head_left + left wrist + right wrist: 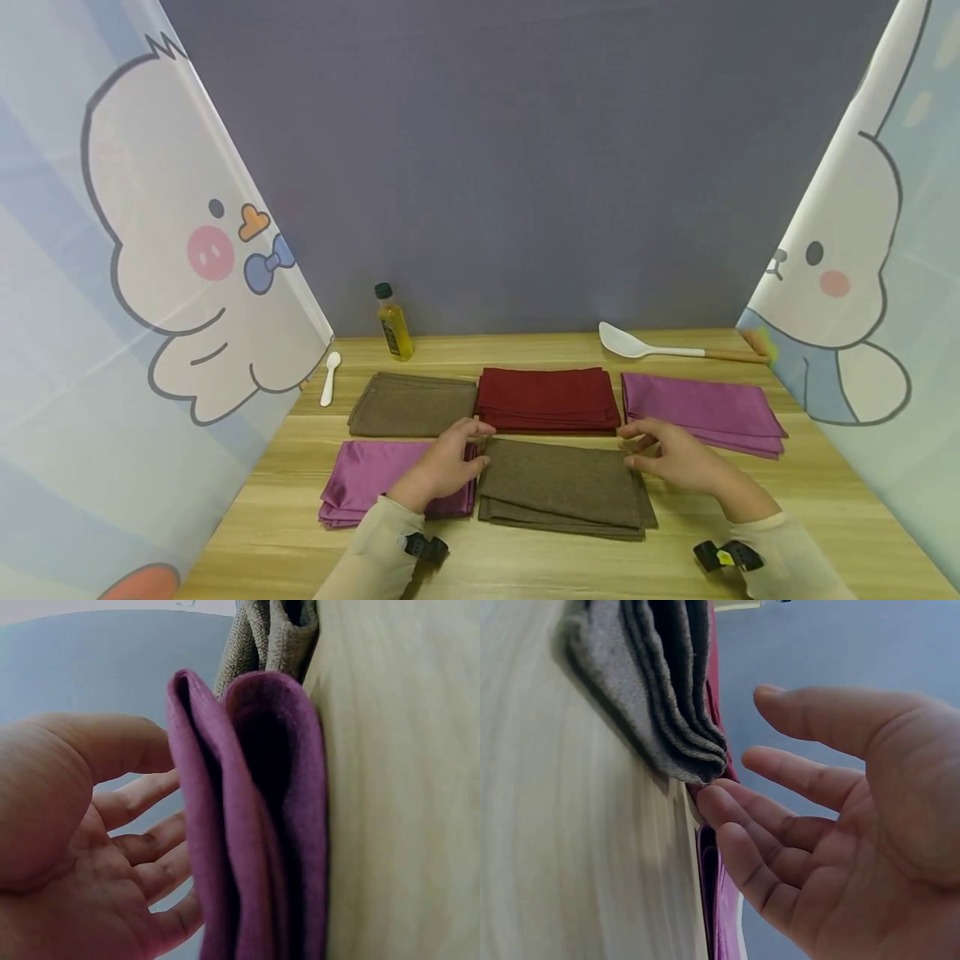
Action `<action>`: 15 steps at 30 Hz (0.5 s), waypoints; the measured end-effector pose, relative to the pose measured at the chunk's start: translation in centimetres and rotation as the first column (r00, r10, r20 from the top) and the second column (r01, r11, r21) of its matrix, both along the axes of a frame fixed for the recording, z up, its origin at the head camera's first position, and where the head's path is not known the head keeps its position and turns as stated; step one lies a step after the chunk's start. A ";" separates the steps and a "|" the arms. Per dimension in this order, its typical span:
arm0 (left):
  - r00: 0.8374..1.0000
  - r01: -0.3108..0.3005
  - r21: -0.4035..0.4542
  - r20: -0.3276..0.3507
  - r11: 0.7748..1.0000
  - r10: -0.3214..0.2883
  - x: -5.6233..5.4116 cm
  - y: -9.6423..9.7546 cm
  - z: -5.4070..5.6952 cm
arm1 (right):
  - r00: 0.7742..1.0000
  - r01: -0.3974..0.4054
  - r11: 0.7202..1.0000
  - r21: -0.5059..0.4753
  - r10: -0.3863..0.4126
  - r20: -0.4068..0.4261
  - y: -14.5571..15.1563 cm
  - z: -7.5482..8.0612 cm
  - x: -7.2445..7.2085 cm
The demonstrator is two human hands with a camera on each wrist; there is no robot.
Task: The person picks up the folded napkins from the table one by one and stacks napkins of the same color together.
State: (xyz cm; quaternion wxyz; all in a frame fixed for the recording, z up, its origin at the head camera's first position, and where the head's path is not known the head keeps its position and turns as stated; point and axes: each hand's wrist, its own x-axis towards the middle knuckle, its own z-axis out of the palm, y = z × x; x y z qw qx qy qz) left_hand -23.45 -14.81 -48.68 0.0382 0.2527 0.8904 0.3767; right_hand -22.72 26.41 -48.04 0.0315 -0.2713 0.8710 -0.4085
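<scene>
A folded brown cloth [558, 483] lies at the front middle of the table, its layers visible at the near edge. My left hand [446, 462] hovers over the right part of a folded purple cloth [375, 475], thumb by the brown cloth's left edge. Its fingers look relaxed in the left wrist view, beside the looped edge of the purple cloth [247, 810]. At the brown cloth's right far corner is my right hand [675, 458], fingers spread and holding nothing. The right wrist view has its fingertips close to the layered brown cloth [652, 690].
Behind lie another folded brown cloth [412, 406], a red one [547, 396] and a purple one [701, 404]. An oil bottle [395, 325] and a small white spoon [330, 379] are at the back left, a wooden-handled white ladle [652, 348] at the back right. Printed curtains flank the table.
</scene>
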 end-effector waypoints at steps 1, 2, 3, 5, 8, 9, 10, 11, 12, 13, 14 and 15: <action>1.000 -0.001 -0.008 0.005 1.000 0.001 0.0 0.0 0.0 | 1.000 -0.014 1.000 0.005 0.014 0.007 0.0 -0.1 0.0; 1.000 -0.004 -0.019 0.006 1.000 0.005 0.1 0.0 0.0 | 0.999 -0.027 1.000 0.008 0.027 0.019 0.0 -0.1 0.0; 1.000 -0.008 -0.029 0.007 1.000 0.009 0.1 0.0 0.0 | 0.999 -0.037 0.999 0.009 0.037 0.031 0.0 -0.2 0.0; 1.000 -0.015 -0.053 -0.001 0.998 0.015 0.2 0.0 0.0 | 0.997 -0.054 0.998 0.014 0.054 0.049 0.1 -0.2 0.0; 1.000 -0.021 -0.074 -0.006 0.997 0.020 0.3 0.0 0.0 | 0.995 -0.061 0.998 0.015 0.060 0.075 0.1 -0.4 0.0; 1.000 -0.020 -0.075 -0.008 0.997 0.020 0.3 0.0 0.0 | 0.995 -0.062 0.998 0.018 0.061 0.076 0.2 -0.4 0.0; 1.000 -0.019 -0.076 -0.013 0.997 0.018 0.3 0.0 0.0 | 0.995 -0.063 0.998 0.019 0.062 0.078 0.2 -0.4 0.0; 1.000 -0.018 -0.076 -0.015 0.997 0.017 0.3 0.0 0.0 | 0.995 -0.065 0.998 0.020 0.063 0.078 0.2 -0.4 0.0; 1.000 -0.019 -0.077 -0.012 0.997 0.019 0.3 0.0 0.0 | 0.995 -0.067 0.998 0.020 0.065 0.076 0.1 -0.5 0.0; 1.000 -0.020 -0.077 -0.012 0.997 0.020 0.3 0.0 0.0 | 0.995 -0.068 0.997 0.022 0.066 0.070 0.1 -0.5 -0.1; 1.000 -0.021 -0.079 -0.013 0.997 0.020 0.3 0.0 0.0 | 0.996 -0.069 0.997 0.025 0.067 0.065 0.1 -0.5 -0.1; 1.000 -0.022 -0.079 -0.015 0.997 0.020 0.3 0.0 0.0 | 0.996 -0.070 0.997 0.026 0.068 0.062 0.1 -0.5 -0.1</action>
